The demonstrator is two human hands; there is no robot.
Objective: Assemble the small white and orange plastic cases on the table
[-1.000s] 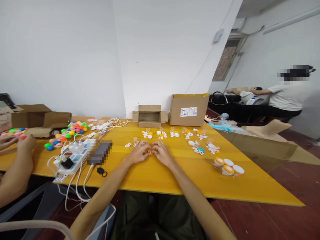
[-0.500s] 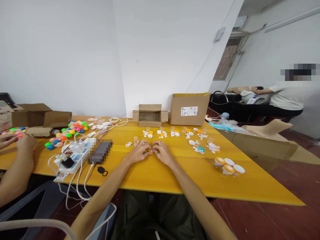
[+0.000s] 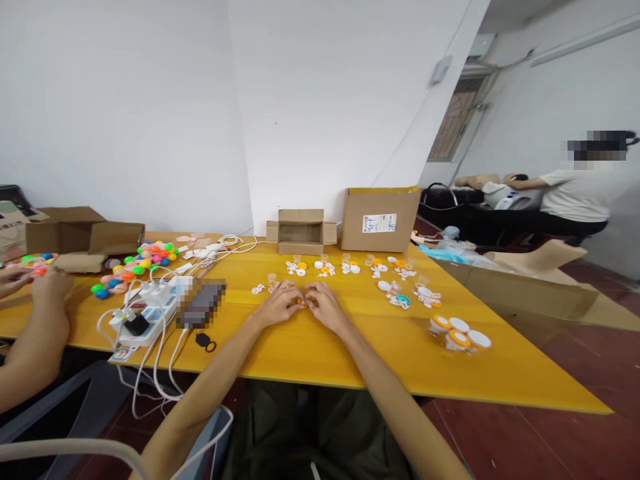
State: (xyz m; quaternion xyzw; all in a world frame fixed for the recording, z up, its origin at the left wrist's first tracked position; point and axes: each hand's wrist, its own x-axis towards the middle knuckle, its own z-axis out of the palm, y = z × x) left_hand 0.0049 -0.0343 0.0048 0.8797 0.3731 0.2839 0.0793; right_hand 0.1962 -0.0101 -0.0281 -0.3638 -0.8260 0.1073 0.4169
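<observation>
My left hand (image 3: 278,303) and my right hand (image 3: 323,305) rest together on the yellow table (image 3: 320,353), fingers curled and pinched around a small orange part (image 3: 301,303) between them. Only a sliver of the orange part shows. Just beyond my fingers lie small white dice (image 3: 257,289) and several groups of white and orange caps (image 3: 350,267). A cluster of small capped jars (image 3: 457,333) with orange and white lids stands to the right.
A small open cardboard box (image 3: 301,231) and a larger one (image 3: 380,218) stand at the table's far edge. A power strip (image 3: 145,313) with cables, a phone (image 3: 201,303) and coloured balls (image 3: 135,263) lie left. Another person's hands (image 3: 35,283) work at far left; a person sits at back right.
</observation>
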